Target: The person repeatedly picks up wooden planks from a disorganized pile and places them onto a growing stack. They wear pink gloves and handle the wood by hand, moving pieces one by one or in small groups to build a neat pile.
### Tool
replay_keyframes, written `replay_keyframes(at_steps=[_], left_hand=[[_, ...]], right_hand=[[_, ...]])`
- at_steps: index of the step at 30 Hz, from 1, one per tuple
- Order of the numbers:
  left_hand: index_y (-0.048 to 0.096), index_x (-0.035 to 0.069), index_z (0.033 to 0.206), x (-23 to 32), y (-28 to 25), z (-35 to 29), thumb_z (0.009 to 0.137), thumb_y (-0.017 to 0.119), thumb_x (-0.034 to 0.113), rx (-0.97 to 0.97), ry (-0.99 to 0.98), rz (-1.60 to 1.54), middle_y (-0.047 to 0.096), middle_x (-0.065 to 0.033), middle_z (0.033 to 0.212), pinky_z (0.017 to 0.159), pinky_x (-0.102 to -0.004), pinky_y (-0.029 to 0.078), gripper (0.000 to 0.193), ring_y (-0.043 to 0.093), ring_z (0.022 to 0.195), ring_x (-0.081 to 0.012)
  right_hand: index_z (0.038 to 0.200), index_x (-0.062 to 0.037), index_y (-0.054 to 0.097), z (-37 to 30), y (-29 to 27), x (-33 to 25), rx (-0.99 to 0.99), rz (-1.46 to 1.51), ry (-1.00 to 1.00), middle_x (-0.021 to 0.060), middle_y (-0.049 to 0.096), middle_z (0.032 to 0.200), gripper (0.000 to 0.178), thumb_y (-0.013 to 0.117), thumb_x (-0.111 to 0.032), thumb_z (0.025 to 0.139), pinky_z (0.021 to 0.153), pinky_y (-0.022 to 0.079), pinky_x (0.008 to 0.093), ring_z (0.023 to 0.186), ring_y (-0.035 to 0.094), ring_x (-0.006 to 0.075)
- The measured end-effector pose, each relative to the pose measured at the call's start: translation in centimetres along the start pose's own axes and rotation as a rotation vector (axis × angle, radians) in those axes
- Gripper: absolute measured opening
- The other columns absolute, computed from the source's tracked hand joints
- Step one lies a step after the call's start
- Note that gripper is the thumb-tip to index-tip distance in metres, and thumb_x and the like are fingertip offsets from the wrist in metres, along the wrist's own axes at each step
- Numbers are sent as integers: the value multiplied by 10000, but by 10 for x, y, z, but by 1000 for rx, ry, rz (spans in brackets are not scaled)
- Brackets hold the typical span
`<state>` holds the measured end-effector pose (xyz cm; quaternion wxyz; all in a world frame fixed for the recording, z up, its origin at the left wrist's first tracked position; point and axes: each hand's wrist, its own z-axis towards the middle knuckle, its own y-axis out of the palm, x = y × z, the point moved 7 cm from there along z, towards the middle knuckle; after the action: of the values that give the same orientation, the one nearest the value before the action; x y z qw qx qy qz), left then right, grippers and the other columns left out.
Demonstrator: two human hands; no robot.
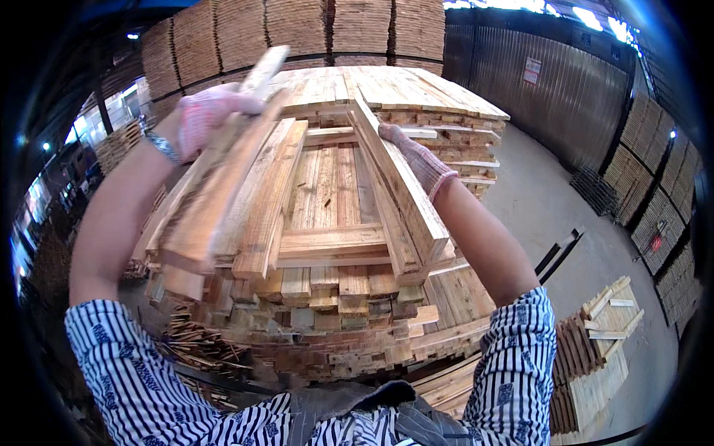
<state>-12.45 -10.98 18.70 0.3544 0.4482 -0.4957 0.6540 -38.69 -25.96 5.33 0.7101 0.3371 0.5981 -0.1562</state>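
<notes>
Striped sleeves [513, 357] nearest. Left hand [212, 115] closed on pale plank [266, 70], right hand [413, 152] against edge-standing board [398, 186], grip unclear, both atop lumber stack [353, 305]. Far boards [387, 82] laid flat; near layer [271, 208] looks unfinished.

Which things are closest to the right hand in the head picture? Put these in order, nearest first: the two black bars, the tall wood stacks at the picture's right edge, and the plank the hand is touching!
From the right hand:
1. Plank: touching it, on its left.
2. Black bars: off to the right.
3. Wood stacks: far right.
</notes>
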Motion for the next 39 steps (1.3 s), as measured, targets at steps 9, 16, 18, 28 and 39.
replay_keyframes(at_steps=[9, 16, 18, 28, 39], left_hand=[[579, -23, 1182, -4, -53, -39, 782, 686, 217, 230, -107, 336, 667, -130, 1018, 628, -335, 561, 479, 669, 717, -199], [453, -74, 1368, -3, 126, 34, 949, 595, 334, -172, 65, 471, 510, -266, 1400, 1026, -455, 484, 602, 531, 1263, -288], [238, 33, 1537, -32, 180, 48, 927, 601, 325, 93, -68, 1010, 385, -289, 1500, 1092, -475, 427, 768, 474, 1339, -390], [427, 135, 1500, -68, 128, 43, 923, 520, 431, -152, -135, 1400, 438, -214, 1501, 1121, -522, 382, 655, 424, 1402, -394], [405, 48, 1500, -82, -21, -34, 1005, 460, 510, -31, 25, 1372, 468, -207, 1505, 1157, -388, 350, 679, 431, 1410, -335]], right_hand=[[1257, -78, 640, 10, -7, 0, 83, -77, 65, 108, 718, 1039, 476, 582, -462, 982, 716, 601, 329, 805, 702, 179], [1264, -61, 637, -13, 15, -1, -29, 98, 26, 114, 727, 1036, 520, 605, -483, 962, 728, 602, 341, 800, 705, 181], [1262, -37, 630, -10, -12, -10, -18, 26, 16, 154, 722, 1027, 524, 600, -471, 970, 732, 609, 348, 811, 713, 194], [1111, -65, 663, -1, 0, -3, 61, -14, -3, 75, 686, 869, 462, 566, -490, 958, 619, 562, 319, 678, 645, 170], [1391, 46, 388, 26, 44, -53, 100, -1554, 175, 260, 612, 1285, 686, 667, -304, 872, 958, 531, 404, 1092, 656, 305]])
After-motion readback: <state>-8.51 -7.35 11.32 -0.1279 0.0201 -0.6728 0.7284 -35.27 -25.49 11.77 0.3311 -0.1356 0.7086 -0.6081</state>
